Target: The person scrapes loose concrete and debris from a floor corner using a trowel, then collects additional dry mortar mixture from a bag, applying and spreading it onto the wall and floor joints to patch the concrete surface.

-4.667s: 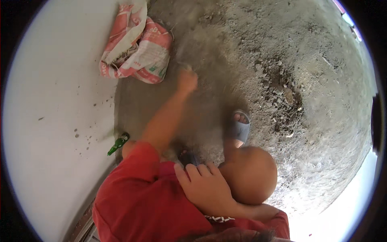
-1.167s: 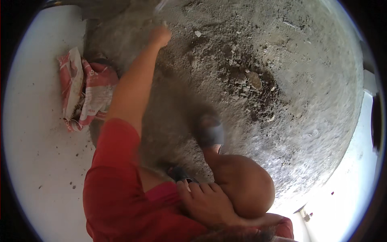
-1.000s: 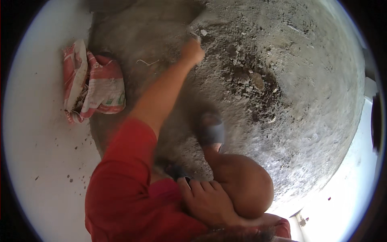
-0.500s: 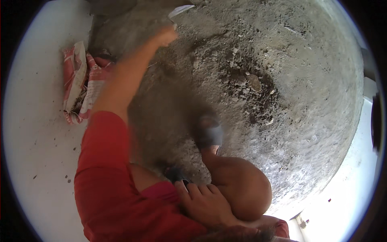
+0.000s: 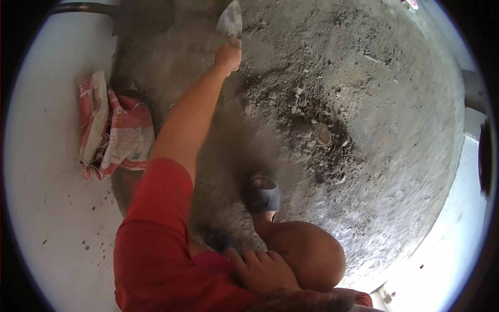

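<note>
While the right hand [image 5: 265, 270] is just lying across the lap beside the raised knee [image 5: 314, 255], its fingers slightly spread and not pinching anything I can see, the left arm is doing all the reaching. Past the knee, a foot in a grey sandal [image 5: 264, 199] is standing on the rough grey floor [image 5: 400, 171]. A bit further out, a crumpled red-and-white bag [image 5: 130, 127] is sagging along the floor's left edge, where the white wall [image 5: 49, 156] is rising, and a patch of rubble [image 5: 321, 134] is lying nearer the middle. Further still, the left hand [image 5: 228, 58] is gripping a trowel [image 5: 231, 22], fingers wrapped round the handle, with the blade pointing away toward the floor's far edge. Compared with half a second ago, the hand is sitting a little further out and more to the right, and the blade is pointing almost straight away instead of slanting off right. The whole view is shifting too, so the bag and rubble showing lower is probably just the head tilting. Near as I can judge, the trowel is now working well beyond the bag, on the far side of the rubble, though I'm not managing to tell whether the blade is touching the floor. Out at the far left corner, a dark tube-like thing [image 5: 86, 8] is sticking along the wall.
</note>
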Motion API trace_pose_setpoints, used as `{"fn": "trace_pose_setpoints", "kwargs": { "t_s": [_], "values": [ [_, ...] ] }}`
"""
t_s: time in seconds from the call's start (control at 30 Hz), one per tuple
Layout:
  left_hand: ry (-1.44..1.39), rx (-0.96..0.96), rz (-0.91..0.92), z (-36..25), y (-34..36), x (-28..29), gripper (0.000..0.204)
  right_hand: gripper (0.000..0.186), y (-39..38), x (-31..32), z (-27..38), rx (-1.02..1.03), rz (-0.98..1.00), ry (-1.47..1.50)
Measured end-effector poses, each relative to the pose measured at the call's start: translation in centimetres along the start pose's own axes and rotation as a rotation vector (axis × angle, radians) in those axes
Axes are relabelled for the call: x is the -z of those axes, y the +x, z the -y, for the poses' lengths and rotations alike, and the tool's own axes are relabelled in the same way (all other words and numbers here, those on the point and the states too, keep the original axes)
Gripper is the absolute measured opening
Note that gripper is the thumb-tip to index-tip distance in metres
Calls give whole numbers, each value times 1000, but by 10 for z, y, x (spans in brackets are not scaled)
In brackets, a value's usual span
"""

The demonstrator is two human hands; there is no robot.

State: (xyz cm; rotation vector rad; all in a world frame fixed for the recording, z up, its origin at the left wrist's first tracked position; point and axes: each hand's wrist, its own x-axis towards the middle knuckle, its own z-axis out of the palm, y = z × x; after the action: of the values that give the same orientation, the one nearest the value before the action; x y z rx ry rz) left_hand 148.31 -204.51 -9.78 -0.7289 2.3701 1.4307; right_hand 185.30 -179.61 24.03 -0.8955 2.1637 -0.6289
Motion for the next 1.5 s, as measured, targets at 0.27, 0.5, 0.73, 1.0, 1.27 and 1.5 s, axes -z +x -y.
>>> {"fn": "trace_pose_setpoints", "kwargs": {
  "t_s": [0.27, 0.5, 0.73, 1.0, 1.27, 1.5],
  "values": [
    [-61, 119, 228, 2, 15, 15, 60, 42, 6, 10, -6, -14, -2, 22],
    [687, -341, -358, -25, 86, 32, 41, 42, 7, 10, -15, -85, -27, 32],
    [731, -402, 23, 21, -51, -24, 42, 53, 7, 27, -12, -91, 40, 129],
    [755, -291, 46, -4, -61, 44, 35, 45, 3, 20, -3, -31, -76, 81],
    [747, -227, 142, 69, -195, -59, 36, 44, 0, 14, 19, -22, -61, 40],
    [511, -150, -180, 98, -239, 30, 33, 37, -10, -4, 41, -31, -78, -45]
  ]
}}
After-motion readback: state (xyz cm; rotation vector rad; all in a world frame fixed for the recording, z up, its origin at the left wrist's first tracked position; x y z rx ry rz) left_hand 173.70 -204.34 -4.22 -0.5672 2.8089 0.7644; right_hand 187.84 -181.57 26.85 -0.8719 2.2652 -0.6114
